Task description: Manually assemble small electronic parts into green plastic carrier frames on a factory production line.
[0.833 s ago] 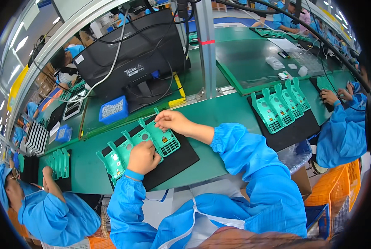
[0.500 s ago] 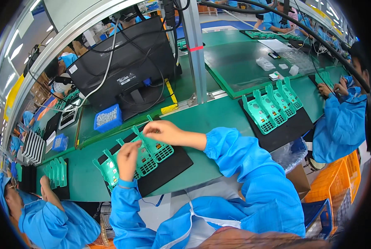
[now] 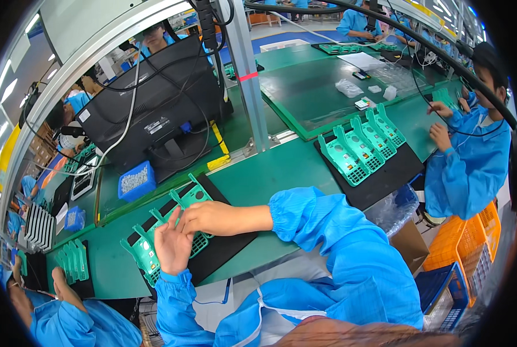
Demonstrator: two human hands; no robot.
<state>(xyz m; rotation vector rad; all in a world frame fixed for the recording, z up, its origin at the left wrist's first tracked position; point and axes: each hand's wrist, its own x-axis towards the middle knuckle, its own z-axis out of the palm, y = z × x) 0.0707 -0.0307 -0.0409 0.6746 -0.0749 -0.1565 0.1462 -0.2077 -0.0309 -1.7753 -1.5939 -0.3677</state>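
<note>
My left hand [image 3: 173, 247] is turned palm up over a row of green plastic housings [image 3: 144, 255], its fingers extended and apart. Nothing I can make out lies in the palm. My right hand [image 3: 215, 218] reaches across from the right, fingers drawn together at the left fingertips; whatever they pinch, if anything, is hidden. The housings have gridded lower ends and upright prongs, and rest on a black mat [image 3: 230, 246]. Both hands cover the middle of the row.
Beyond the mat stand a blue bin [image 3: 137, 180] of small pale parts and a monitor [image 3: 154, 110]. A metal post [image 3: 249, 87] rises from the bench. More green housings [image 3: 365, 150] lie on a mat to the right. Co-workers sit at both sides; orange crates [image 3: 458, 246] stand at lower right.
My right hand has come down and toward me to meet my left hand. My left hand has turned its palm up and opened its fingers. The whole view has shifted slightly.
</note>
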